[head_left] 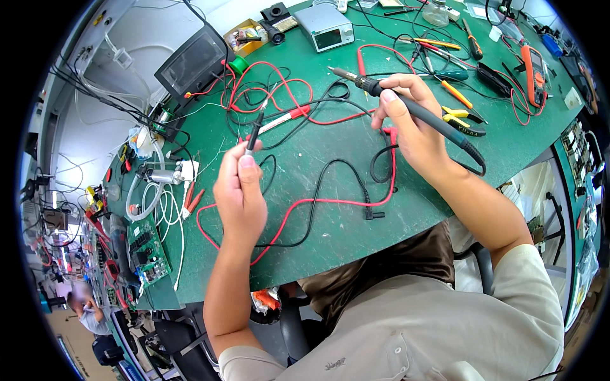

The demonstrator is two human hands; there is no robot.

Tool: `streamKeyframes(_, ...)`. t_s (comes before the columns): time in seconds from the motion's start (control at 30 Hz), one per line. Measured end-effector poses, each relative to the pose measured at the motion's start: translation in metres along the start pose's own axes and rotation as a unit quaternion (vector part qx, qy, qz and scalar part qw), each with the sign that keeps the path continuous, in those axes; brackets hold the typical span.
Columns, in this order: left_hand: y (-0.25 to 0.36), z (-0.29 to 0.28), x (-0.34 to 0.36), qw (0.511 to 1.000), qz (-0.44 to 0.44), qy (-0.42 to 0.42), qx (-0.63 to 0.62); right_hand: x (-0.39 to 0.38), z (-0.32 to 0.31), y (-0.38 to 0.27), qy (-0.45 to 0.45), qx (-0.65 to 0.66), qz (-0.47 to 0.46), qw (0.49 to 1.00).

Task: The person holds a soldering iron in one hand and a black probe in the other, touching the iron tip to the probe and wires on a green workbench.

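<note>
My left hand [240, 198] is closed around a black test probe [255, 131], its tip pointing up and away from me. In my right hand [414, 130] is a soldering iron [366, 84] with a dark handle and metal tip, which points to the far left. The iron's thick cord sleeve [467, 147] runs back over my right wrist. The two tools are apart, both held above the green bench [343, 244]. Between my arms lie a red test lead [298, 202] and a black lead ending in a plug [375, 215]. A white pen with red ends [283, 121] lies beyond the probe.
A grey bench instrument [325, 30] and a box of small parts [248, 39] stand at the back. A dark screen [192, 68] is at the left, with a circuit board [150, 255] nearer. Yellow-handled pliers [462, 120] and an orange multimeter [535, 76] lie at the right.
</note>
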State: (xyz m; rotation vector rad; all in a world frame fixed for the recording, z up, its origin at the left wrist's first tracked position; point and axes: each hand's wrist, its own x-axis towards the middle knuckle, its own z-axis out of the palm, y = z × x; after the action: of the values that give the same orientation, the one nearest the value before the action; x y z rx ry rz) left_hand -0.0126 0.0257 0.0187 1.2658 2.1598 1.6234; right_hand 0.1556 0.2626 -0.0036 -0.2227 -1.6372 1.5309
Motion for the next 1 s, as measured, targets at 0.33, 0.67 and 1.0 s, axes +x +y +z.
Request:
streamKeyframes(0.33, 0.004, 0.001, -0.011, 0.928, -0.022, -0.027, -0.371, -0.001, -0.003, -0.002, 0.001, -0.014, 0.032, 0.999)
streamKeyframes(0.67, -0.011, -0.007, -0.016, 0.990, -0.041, -0.067, 0.121, -0.001, 0.000, -0.004, -0.007, 0.016, 0.015, 1.000)
streamKeyframes(1.0, -0.029, -0.007, -0.019, 0.933, -0.061, -0.067, 0.348, -0.003, 0.000, -0.037, -0.101, -0.025, 0.010, 0.995)
